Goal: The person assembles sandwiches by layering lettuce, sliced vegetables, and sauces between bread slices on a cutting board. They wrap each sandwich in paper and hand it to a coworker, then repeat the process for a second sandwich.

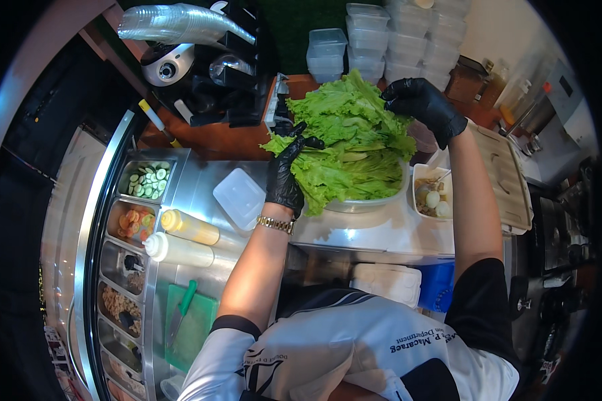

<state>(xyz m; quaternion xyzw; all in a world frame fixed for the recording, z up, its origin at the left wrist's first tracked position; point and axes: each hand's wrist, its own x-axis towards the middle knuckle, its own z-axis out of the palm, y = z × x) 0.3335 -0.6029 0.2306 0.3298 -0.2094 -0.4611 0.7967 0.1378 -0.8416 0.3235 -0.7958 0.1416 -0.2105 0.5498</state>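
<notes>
Green lettuce leaves [351, 145] are heaped in a clear plastic tub [366, 205] on the white counter before me. My left hand [287, 173], in a black glove, grips leaves at the left side of the heap between thumb and fingers. At the upper right of the heap is my right hand [421, 105], also black-gloved, with bent fingers at the edge of a leaf; whether it holds that leaf is unclear. A translucent plastic lid [239, 196] lies left of the tub. A white container [425, 175] with peeled eggs stands to the right.
Steel pans of sliced cucumber [153, 183], tomato [135, 220] and other fillings line the left. Near them lie two squeeze bottles [193, 226] [185, 250] and a green-handled knife [183, 311] on a green cutting board [200, 331]. Clear containers [366, 35] are stacked behind; a beige lidded box [501, 175] stands right.
</notes>
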